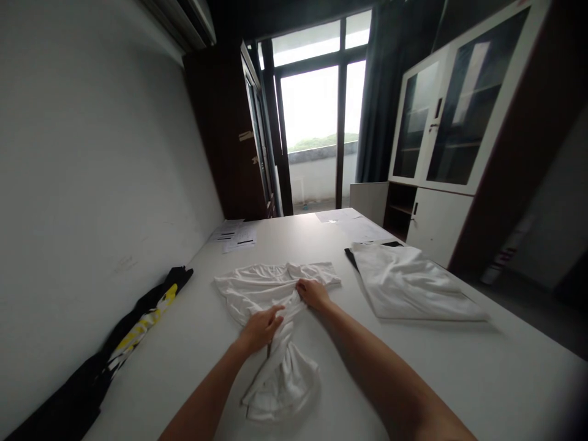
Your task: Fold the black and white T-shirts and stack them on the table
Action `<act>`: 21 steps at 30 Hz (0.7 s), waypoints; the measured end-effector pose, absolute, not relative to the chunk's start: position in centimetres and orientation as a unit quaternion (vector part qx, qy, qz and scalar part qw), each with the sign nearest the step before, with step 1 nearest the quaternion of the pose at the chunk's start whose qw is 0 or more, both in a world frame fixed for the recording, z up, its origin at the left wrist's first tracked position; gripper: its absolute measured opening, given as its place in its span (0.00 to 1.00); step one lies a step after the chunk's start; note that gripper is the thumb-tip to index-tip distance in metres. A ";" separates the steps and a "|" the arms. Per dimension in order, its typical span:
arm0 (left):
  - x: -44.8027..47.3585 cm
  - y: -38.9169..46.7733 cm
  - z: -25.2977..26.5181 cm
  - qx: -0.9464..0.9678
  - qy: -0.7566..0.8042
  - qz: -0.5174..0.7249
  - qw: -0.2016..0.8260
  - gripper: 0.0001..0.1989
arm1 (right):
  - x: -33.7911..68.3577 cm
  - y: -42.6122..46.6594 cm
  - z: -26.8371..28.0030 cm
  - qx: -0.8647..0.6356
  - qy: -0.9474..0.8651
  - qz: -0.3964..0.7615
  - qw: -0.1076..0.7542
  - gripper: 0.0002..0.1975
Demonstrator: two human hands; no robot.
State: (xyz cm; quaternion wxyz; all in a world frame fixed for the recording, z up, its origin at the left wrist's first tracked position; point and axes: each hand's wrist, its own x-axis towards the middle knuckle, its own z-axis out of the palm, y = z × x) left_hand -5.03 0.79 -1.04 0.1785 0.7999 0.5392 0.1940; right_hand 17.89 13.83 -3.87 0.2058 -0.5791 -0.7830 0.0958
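A crumpled white shirt (257,285) lies across the middle of the white table, its near part twisted and bunched toward me. My right hand (313,294) is closed on the cloth near the shirt's centre, with the fingertips gathered in a fold. Lower and to the left, my left hand (261,329) rests against the twisted section. Its thumb and index finger are apart, and the other fingers are partly hidden beneath the hand.
Folded white cloth (413,285) lies over something black at the table's right. A black garment with yellow and white patches (142,331) runs along the left wall. Paper sheets (239,236) sit at the far left, others (353,223) at the far edge. Cabinets (441,128) stand beyond.
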 end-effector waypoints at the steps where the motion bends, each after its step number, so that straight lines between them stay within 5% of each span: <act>1: -5.3 1.0 -1.2 0.795 0.546 0.196 0.181 0.21 | 17.9 13.8 -3.9 -0.584 -0.780 0.096 0.204 0.13; 7: -6.7 2.3 -2.3 0.772 0.580 0.160 0.204 0.34 | 17.7 13.9 -4.2 -0.599 -0.774 0.086 0.188 0.13; 18: -3.7 -1.1 0.7 0.856 0.495 0.123 0.086 0.10 | 17.5 13.9 -4.9 -0.589 -0.778 0.059 0.211 0.10; 21: -2.1 -2.3 0.6 0.880 0.458 0.107 0.074 0.13 | 17.5 14.0 -5.1 -0.587 -0.778 0.051 0.220 0.10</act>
